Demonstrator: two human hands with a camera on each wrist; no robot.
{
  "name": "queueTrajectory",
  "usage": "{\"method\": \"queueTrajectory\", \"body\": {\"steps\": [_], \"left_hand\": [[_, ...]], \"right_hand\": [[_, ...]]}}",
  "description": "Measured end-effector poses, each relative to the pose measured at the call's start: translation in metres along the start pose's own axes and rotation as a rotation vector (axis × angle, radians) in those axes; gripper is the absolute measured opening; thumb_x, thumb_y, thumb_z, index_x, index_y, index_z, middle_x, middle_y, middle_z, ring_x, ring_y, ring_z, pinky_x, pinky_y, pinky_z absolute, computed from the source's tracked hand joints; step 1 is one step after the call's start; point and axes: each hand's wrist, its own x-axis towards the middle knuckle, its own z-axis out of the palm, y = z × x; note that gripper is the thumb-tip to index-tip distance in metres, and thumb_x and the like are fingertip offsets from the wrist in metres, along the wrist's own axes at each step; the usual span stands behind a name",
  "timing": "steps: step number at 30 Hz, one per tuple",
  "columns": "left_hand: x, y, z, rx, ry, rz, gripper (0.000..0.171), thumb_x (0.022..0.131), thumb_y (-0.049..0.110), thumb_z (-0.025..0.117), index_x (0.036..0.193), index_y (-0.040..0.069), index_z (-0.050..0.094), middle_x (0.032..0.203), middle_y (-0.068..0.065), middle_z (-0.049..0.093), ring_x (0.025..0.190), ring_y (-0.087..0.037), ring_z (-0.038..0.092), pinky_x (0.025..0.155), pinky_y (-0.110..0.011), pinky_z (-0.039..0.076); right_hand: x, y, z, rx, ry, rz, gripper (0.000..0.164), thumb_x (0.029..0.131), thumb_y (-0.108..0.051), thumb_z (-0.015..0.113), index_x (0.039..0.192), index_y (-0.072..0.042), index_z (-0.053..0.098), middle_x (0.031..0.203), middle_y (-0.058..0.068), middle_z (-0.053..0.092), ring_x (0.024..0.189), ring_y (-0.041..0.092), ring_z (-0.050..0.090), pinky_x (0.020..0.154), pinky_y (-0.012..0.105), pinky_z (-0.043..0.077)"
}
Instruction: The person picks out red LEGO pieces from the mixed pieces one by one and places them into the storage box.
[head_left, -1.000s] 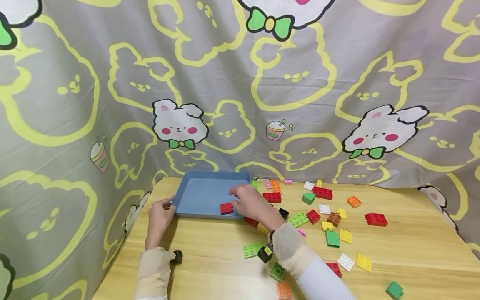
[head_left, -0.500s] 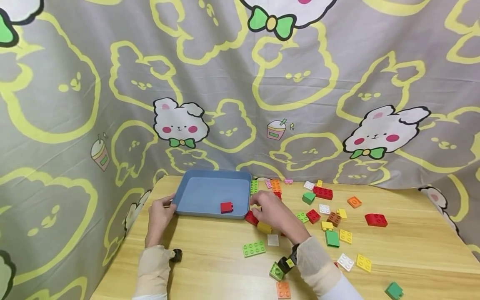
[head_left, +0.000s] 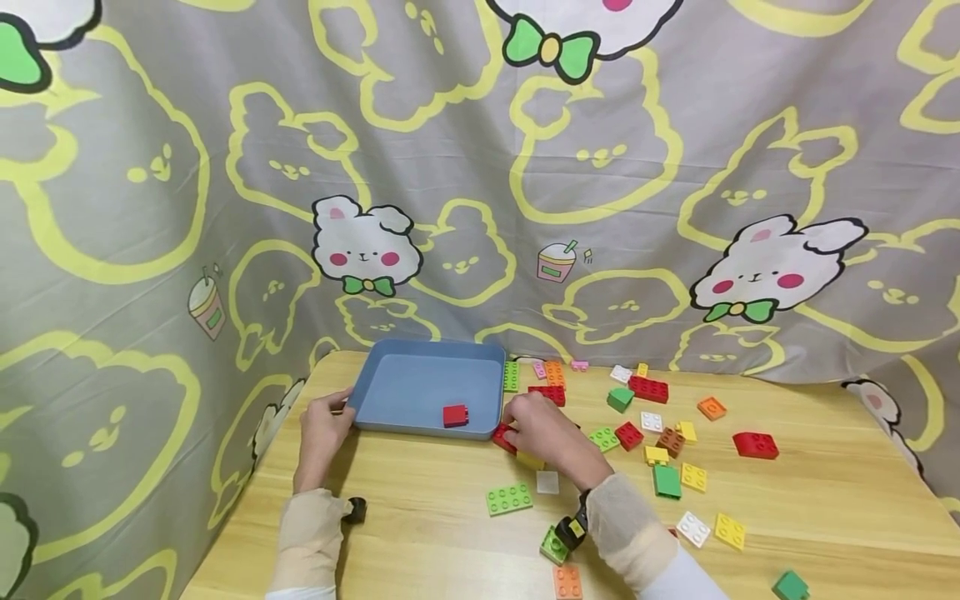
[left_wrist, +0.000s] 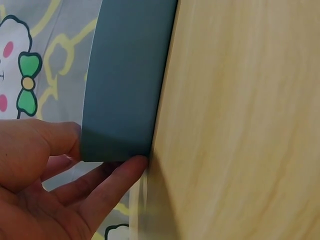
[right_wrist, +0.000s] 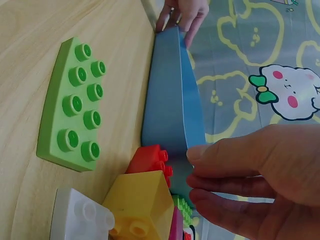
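My left hand point(head_left: 326, 423) holds the near left corner of a blue tray point(head_left: 411, 430); in the left wrist view one fingertip rests at the rim and another low by the wood. Inside the tray lies a red brick point(head_left: 454, 416). My right hand point(head_left: 546, 423) is at the tray's right end. In the right wrist view its thumb tip point(right_wrist: 198, 153) overlaps the tray corner, the fingers extended beside it and nothing between them. Below that hand sit a red brick point(right_wrist: 146, 161), a yellow brick point(right_wrist: 142, 200) and a white brick point(right_wrist: 75, 217).
Several bricks are scattered across the wooden table point(head_left: 420, 533). A light green brick point(head_left: 509, 499) lies in front of the right hand, and a red one point(head_left: 756, 445) far right. A patterned curtain point(head_left: 450, 167) hangs behind the table and along its left side.
My right hand has drawn back from over the red brick inside the tray to the tray's right end. My left hand has stayed at its corner.
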Motion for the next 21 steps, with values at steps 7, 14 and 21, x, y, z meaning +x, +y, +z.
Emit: {"method": "queueTrajectory", "body": {"steps": [7,14,21], "left_hand": [[0.000,0.000,0.001,0.036,0.016,-0.002,0.043,0.086,0.001,0.055,0.128,0.002,0.063,0.103,-0.024,0.067,0.080,-0.026,0.066,0.056,-0.022,0.054],[0.001,0.001,0.001,0.017,0.022,-0.006,0.043,0.085,0.001,0.056,0.127,0.003,0.064,0.101,-0.023,0.068,0.079,-0.025,0.066,0.055,-0.019,0.052],[0.001,-0.001,0.001,0.017,0.023,-0.020,0.042,0.085,0.001,0.056,0.127,0.004,0.065,0.102,-0.023,0.068,0.080,-0.025,0.067,0.057,-0.018,0.053]], "right_hand": [[0.006,-0.002,0.007,-0.048,-0.044,0.043,0.021,0.083,-0.009,0.075,0.065,-0.014,0.064,0.054,-0.007,0.044,0.051,0.009,0.040,0.046,0.021,0.032],[0.007,-0.002,0.016,-0.079,-0.004,0.089,0.014,0.083,-0.014,0.076,0.074,-0.011,0.066,0.064,-0.004,0.052,0.056,0.011,0.044,0.048,0.023,0.038],[0.010,0.000,0.023,-0.074,0.003,0.102,0.017,0.081,-0.013,0.078,0.073,-0.010,0.064,0.065,-0.002,0.052,0.057,0.011,0.044,0.048,0.024,0.039]]}}
